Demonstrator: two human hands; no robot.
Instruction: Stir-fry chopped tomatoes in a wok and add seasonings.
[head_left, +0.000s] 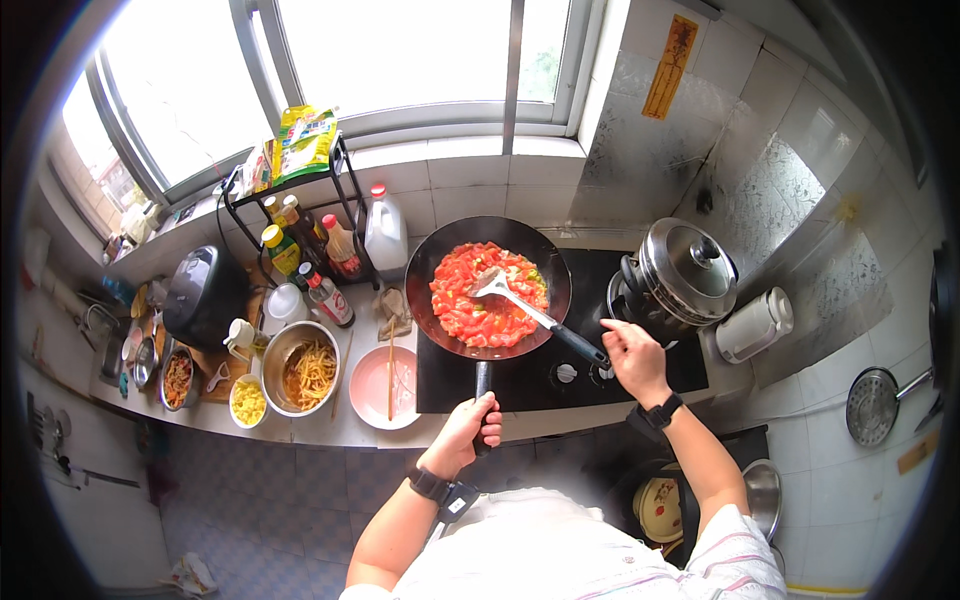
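Note:
My left hand (466, 426) is closed around the black handle (484, 379) of a dark wok (421, 262) on the hob. Chopped, softened tomatoes (480, 322) with some green bits fill the wok's middle. A metal spatula (523, 301) lies with its blade in the tomatoes and its black grip leaning over the wok's right rim. Just right of the grip's end is my right hand (641, 361), its fingers loosely bent and apart. They are beside the grip, not wrapped around it; whether a fingertip touches it is hard to see.
The black hob (517, 382) also bears a lidded steel pot (679, 274) at the back right. To the left are a pink plate (367, 386) with chopsticks (391, 375), a steel bowl of cut strips (311, 375), a bowl of yellow pieces (248, 403) and several sauce bottles (330, 296).

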